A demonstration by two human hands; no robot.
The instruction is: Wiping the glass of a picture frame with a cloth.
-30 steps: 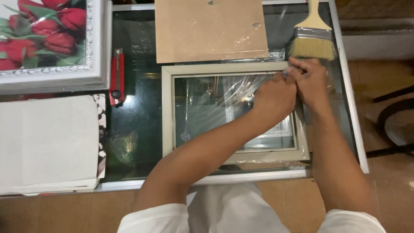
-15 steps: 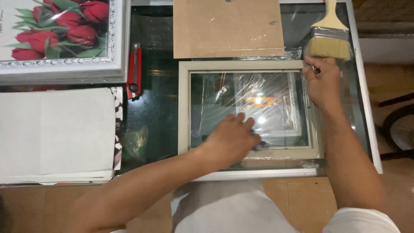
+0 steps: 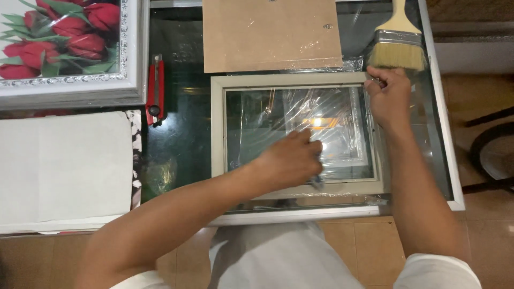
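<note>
— What lies biggest on the desk (image 3: 439, 160)?

— Its glass top carries a framed picture of red tulips (image 3: 64, 48) at the far left, with a white sheet (image 3: 64, 166) just below it. A brown backing board (image 3: 270, 35) sits at the far middle.

— And the thing being handled?

— A pale picture frame (image 3: 217, 134) wrapped in clear plastic film (image 3: 300, 115) lies flat near the desk's front edge, just below the board.

— The hands?

— The left hand (image 3: 292, 158) rests palm down on the film over the lower middle of the frame, fingers curled; something small and bluish peeks out beside them, but I cannot tell whether it is held. The right hand (image 3: 390, 99) is at the frame's upper right corner, fingers pinched closed there, seemingly on the film edge.

— Smaller things?

— A wide paintbrush (image 3: 397, 45) lies just beyond the right hand, bristles toward it. A red utility knife (image 3: 155, 88) lies between the tulip picture and the frame.
</note>
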